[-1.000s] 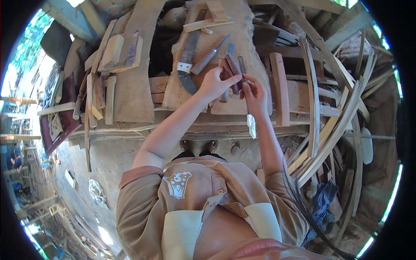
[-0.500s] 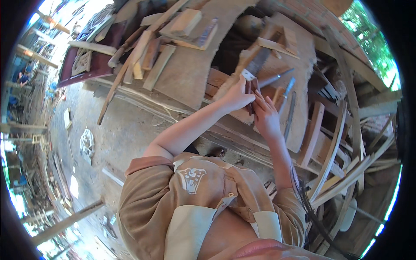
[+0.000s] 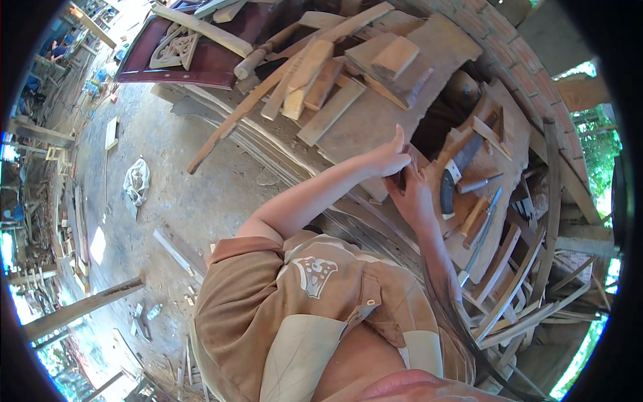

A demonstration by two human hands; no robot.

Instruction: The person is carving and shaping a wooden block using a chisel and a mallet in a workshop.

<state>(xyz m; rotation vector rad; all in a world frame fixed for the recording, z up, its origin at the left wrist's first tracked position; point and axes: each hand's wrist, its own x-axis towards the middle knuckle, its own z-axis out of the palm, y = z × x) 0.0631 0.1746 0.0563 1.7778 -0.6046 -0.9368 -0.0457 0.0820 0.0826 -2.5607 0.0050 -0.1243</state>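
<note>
My left hand (image 3: 390,159) and my right hand (image 3: 412,194) meet over the front of the workbench. Between them is a small dark reddish-brown wooden piece (image 3: 403,177), mostly hidden by the fingers. One digit of my left hand points up, away from the piece; the others close on it. The fingers of my right hand wrap its near side. Just right of my hands, a handsaw with a black handle (image 3: 447,194) lies on the bench. Beside it are a grey-handled tool (image 3: 477,184), a wooden-handled tool (image 3: 474,217) and a thin bluish rod (image 3: 483,224).
Wood offcuts (image 3: 321,84) are heaped on the bench's left part, near a dark red panel (image 3: 221,63) with a carved piece (image 3: 175,50). Curved wooden strips (image 3: 512,285) lean at the right. A brick wall (image 3: 519,53) stands behind. A whitish bag (image 3: 136,182) lies on the floor.
The view has turned, so the bench sits further right in it. My hands, with the brown piece, have moved left of the handsaw, whose black handle now shows.
</note>
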